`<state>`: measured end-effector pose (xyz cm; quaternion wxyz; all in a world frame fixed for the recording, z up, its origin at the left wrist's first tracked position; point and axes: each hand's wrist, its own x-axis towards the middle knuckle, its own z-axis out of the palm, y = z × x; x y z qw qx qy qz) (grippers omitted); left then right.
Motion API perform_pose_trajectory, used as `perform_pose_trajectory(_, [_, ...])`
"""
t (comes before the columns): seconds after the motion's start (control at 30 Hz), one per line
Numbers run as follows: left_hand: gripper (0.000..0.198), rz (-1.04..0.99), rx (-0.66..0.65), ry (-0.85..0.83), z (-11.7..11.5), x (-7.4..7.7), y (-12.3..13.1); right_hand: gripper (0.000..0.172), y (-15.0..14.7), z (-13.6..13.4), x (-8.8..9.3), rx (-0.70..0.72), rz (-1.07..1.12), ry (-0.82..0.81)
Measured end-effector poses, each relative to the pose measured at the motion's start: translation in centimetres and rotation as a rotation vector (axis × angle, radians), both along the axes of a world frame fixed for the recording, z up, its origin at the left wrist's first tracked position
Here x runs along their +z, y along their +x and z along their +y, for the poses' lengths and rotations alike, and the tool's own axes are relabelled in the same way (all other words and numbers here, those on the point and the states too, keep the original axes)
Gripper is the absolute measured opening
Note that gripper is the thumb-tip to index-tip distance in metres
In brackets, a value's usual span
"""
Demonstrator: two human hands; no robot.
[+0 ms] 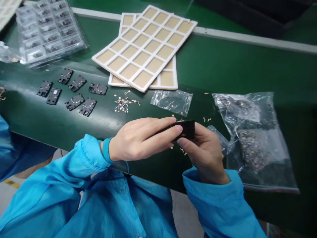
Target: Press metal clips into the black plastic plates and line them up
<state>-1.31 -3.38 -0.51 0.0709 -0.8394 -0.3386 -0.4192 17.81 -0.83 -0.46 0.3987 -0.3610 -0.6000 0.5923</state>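
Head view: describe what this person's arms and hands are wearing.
The left sleeve and right sleeve are loose, glossy blue cloth with gathered cuffs. The left hand and right hand are bare, without gloves. The left wrist wears a blue band trailing a thin blue cord.

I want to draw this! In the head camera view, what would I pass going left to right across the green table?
Black parts → tiny metal bits → small clear plastic bag → big clear zip bag
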Motion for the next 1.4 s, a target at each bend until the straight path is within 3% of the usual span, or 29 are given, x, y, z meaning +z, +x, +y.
perform_pose_trajectory(0.13, [0.03, 0.042, 0.005, 0.081, 0.1, -0.4, 0.1, 0.014, -0.5, 0.1, 0.3, -0.013, -0.097, 0.033])
perform_pose_trajectory(0.4, [0.032, -0.049, -0.005, 0.052, 0.3, -1.0, 0.6, 0.016, -0.7, 0.0, -0.3, 0.009, 0.08, -0.117])
perform_pose_trajectory(0.53, [0.032, -0.062, -0.013, 0.043, 0.4, -1.1, 0.6, 0.015, -0.9, -0.1, -0.6, -0.01, 0.05, -0.13])
perform_pose_trajectory(0.87, [0.042, -0.076, -0.013, -0.139, 0.1, -0.2, 0.0, 0.02, -1.2, -0.4, -0.7, -0.028, 0.097, -0.14])
perform_pose_trajectory(1.4, [0.042, -0.065, -0.051, -0.135, 0.1, -0.4, 0.1, 0.018, -1.1, -0.5, -1.2, -0.022, 0.093, -0.164])
